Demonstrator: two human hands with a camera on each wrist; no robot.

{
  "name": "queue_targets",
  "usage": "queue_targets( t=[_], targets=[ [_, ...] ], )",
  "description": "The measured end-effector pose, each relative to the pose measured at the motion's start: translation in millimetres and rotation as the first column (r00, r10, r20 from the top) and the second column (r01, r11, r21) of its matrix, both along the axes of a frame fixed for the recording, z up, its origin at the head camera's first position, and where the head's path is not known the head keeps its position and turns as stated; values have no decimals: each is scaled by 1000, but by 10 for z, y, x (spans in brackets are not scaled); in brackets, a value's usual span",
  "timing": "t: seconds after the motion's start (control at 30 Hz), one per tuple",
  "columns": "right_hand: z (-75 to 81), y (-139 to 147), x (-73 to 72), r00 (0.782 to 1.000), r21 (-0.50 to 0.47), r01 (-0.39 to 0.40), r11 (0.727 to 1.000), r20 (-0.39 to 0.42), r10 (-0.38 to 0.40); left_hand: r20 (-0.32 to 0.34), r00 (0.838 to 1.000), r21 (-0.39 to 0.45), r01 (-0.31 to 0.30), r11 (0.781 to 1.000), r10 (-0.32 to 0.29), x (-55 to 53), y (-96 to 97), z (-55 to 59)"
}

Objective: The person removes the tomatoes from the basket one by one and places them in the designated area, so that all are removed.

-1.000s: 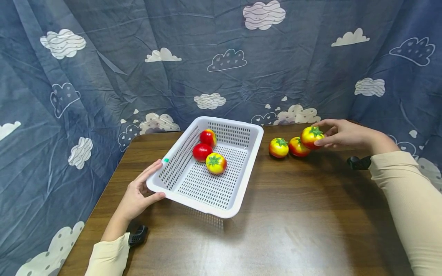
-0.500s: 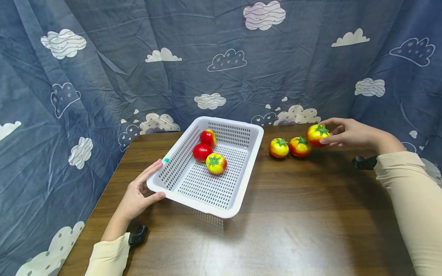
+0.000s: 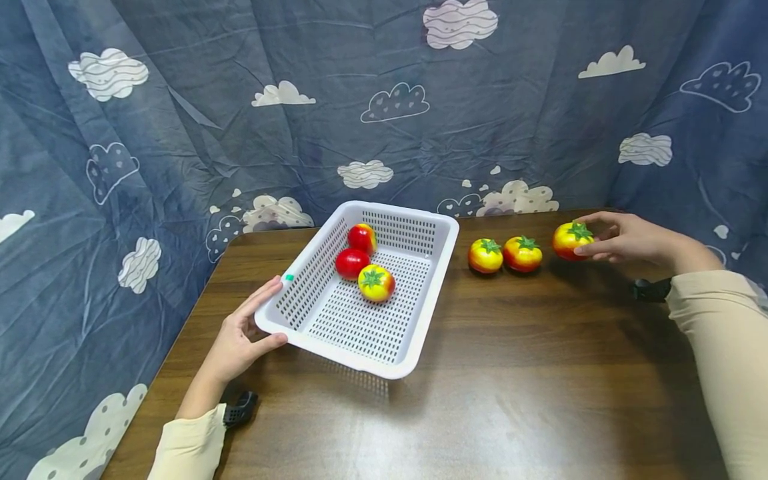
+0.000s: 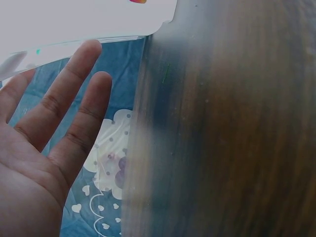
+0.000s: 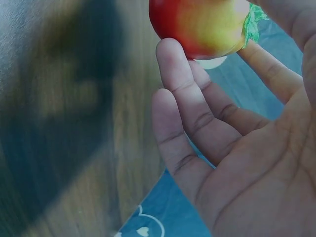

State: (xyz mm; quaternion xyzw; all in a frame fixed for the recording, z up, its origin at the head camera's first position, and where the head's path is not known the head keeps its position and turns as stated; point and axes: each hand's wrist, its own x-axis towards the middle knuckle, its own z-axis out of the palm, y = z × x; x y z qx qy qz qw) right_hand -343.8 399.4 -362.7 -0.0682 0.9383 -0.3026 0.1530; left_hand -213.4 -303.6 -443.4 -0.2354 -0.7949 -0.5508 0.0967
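In the head view, my right hand [image 3: 633, 241] holds a yellow-and-red toy tomato [image 3: 571, 241] with a green leafy top, at the table's back right. Whether this tomato touches the table I cannot tell. The right wrist view shows its fingers [image 5: 175, 66] against the tomato's side. Left of it, two similar tomatoes, one [image 3: 523, 254] and another [image 3: 485, 256], stand side by side. My left hand [image 3: 235, 343] grips the near left corner of a white perforated basket [image 3: 414, 333], thumb on the near rim. Inside lie a leafy-topped tomato [image 3: 376, 283] and two mostly red ones [image 3: 352, 265].
The brown wooden table [image 3: 516, 393] reaches back to a blue cloth [image 3: 336, 147] with cloud prints, which hangs behind and at both sides. A green mark [image 3: 289, 278] is on the basket's left rim. Each wrist wears a small black device [image 3: 241, 408].
My right hand has carried its tomato rightward, away from the two beside it, and a gap now shows between them. The left hand and basket have stayed in place.
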Motion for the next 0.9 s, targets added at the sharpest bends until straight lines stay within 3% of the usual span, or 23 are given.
queue_targets(
  t=[0.37,0.9],
  targets=[
    [-188,20,-23,999,33,-32,999,-31,33,2,1000,1,-3,1000,3,17,10,-2],
    [-304,-73,-96,999,63,-31,998,-36,33,11,1000,-7,-9,1000,10,9,4,11]
  ],
)
